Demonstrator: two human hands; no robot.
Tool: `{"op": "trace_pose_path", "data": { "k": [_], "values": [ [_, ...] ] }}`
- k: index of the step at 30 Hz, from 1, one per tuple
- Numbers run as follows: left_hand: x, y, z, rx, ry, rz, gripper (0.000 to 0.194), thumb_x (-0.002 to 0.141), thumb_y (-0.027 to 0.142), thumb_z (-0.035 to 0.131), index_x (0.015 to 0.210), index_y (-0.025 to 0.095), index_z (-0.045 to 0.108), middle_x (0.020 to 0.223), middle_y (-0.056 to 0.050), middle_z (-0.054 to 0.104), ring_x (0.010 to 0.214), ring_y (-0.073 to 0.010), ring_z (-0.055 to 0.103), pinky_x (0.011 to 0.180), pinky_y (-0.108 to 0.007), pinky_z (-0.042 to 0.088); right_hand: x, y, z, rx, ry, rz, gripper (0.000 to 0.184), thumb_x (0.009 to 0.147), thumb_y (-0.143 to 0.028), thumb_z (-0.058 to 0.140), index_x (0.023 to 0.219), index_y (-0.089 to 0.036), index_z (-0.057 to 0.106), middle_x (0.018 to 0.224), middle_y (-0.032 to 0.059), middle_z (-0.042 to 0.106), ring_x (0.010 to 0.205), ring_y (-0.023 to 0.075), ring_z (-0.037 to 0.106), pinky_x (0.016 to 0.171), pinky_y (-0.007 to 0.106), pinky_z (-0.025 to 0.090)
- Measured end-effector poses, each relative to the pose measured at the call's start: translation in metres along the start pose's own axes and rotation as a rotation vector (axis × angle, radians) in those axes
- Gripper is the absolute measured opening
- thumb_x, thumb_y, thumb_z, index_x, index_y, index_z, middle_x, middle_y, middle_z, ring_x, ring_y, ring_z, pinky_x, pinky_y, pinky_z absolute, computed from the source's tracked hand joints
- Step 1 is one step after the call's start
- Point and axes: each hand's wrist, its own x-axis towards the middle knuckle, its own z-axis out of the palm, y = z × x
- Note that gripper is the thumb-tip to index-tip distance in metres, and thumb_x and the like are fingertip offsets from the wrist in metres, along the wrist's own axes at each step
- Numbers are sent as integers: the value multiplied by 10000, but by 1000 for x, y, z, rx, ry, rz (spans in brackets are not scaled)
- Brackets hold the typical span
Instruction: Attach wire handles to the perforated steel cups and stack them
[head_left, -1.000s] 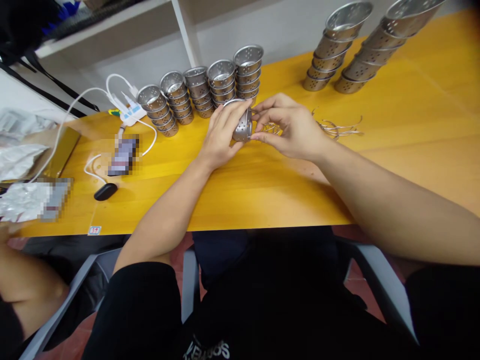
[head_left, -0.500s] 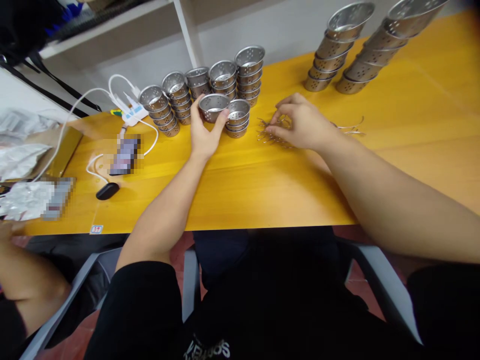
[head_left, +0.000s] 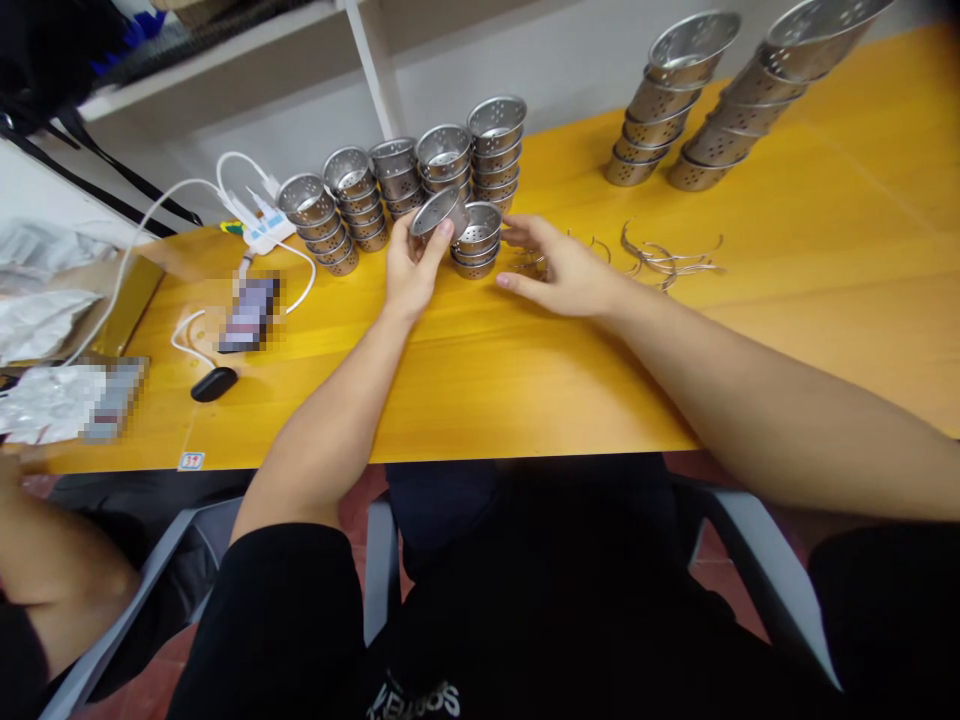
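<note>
My left hand (head_left: pixel 410 278) is closed around a perforated metal cup (head_left: pixel 438 212), thumb on its near side. The cup is tilted and raised beside a short stack of similar cups (head_left: pixel 475 255) on the table. My right hand (head_left: pixel 564 265) has its fingers and thumb spread just right of that stack, with nothing visible between them; whether a fingertip touches the stack I cannot tell. Under and beyond the right hand lie thin curved metal wires (head_left: pixel 660 258), partly hidden by it.
Behind my left hand stands a row of cup stacks (head_left: pixel 352 200). Two taller stacks (head_left: pixel 652 105) rise at the back right. To the left are a phone (head_left: pixel 251 312), a black oval device (head_left: pixel 214 383) and a white power strip (head_left: pixel 268 228) with cables. Another person's arm (head_left: pixel 60 540) is at far left.
The cup in my left hand has tilted and shifted slightly right. My right hand has moved left from the wires to the short stack, its fingers opening apart.
</note>
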Motion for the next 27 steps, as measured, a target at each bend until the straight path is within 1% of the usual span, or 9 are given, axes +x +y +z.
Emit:
{"op": "trace_pose_path", "data": {
  "k": [4, 7, 11, 14, 17, 19, 22, 25, 27],
  "values": [
    [-1, 3, 0, 48, 11, 78, 1056, 989, 1185, 759, 1535, 284, 689, 1576, -143, 821, 1687, -404, 786, 1526, -635, 579, -1, 0, 1, 32, 4, -41, 1226, 1030, -1156, 785, 1948, -354, 646, 1685, 176, 872, 1586, 557, 827, 1445, 856, 610],
    [-3, 1, 1, 78, -31, 115, 1054, 990, 1158, 799, 1587, 298, 676, 1607, -142, 811, 1672, -397, 794, 1532, -628, 570, -1, 1, 1, 37, 18, -80, 1122, 1067, -1109, 793, 1904, -368, 694, 1624, 160, 892, 1505, 540, 862, 1406, 851, 644],
    [-4, -8, 3, 103, -122, 125, 1119, 951, 1127, 884, 1715, 347, 637, 1738, -152, 752, 1706, -410, 767, 1496, -625, 613, 0, 0, 0, -19, 83, -123, 1096, 1100, -1088, 763, 1914, -358, 697, 1738, 176, 817, 1506, 533, 841, 1361, 802, 689],
    [-2, -19, 4, 137, -131, 159, 1151, 958, 1126, 877, 1800, 386, 614, 1819, -148, 693, 1749, -417, 733, 1519, -636, 588, 1, -4, -1, -38, 82, -141, 1061, 1110, -1066, 770, 1938, -409, 674, 1825, 151, 770, 1560, 535, 802, 1371, 799, 681],
    [1, -24, 7, 152, -133, 176, 1185, 956, 1141, 859, 1832, 391, 586, 1836, -142, 699, 1768, -410, 727, 1531, -620, 576, 1, -8, -1, -33, 63, -152, 1056, 1101, -1045, 801, 1948, -429, 669, 1883, 144, 734, 1579, 543, 783, 1370, 808, 677],
    [0, -20, 9, 148, -126, 168, 1187, 942, 1149, 864, 1802, 374, 600, 1813, -141, 737, 1768, -402, 736, 1521, -603, 589, 1, -12, 0, -29, 58, -150, 1072, 1092, -1049, 804, 1952, -424, 666, 1901, 143, 722, 1593, 547, 775, 1371, 808, 675],
    [-4, -5, 13, 131, -111, 126, 1127, 920, 1147, 889, 1684, 344, 687, 1730, -133, 804, 1695, -386, 797, 1476, -591, 640, 1, -21, 0, -42, 53, -93, 1112, 1081, -1066, 785, 1977, -424, 635, 1946, 132, 687, 1647, 546, 747, 1406, 789, 655],
    [-8, 9, 14, 108, -117, 53, 1062, 906, 1113, 941, 1593, 327, 747, 1678, -136, 838, 1633, -382, 834, 1435, -585, 681, 1, -34, -2, -52, 25, -19, 1158, 1078, -1028, 795, 2036, -426, 554, 2017, 113, 620, 1762, 558, 663, 1466, 793, 601],
    [-9, 15, 14, 96, -132, 21, 1032, 921, 1092, 949, 1588, 331, 750, 1689, -142, 834, 1675, -395, 805, 1454, -600, 668, 2, -40, -4, -53, 8, -1, 1176, 1073, -998, 806, 2059, -422, 523, 2032, 104, 604, 1808, 567, 617, 1485, 809, 578]
  ]
}}
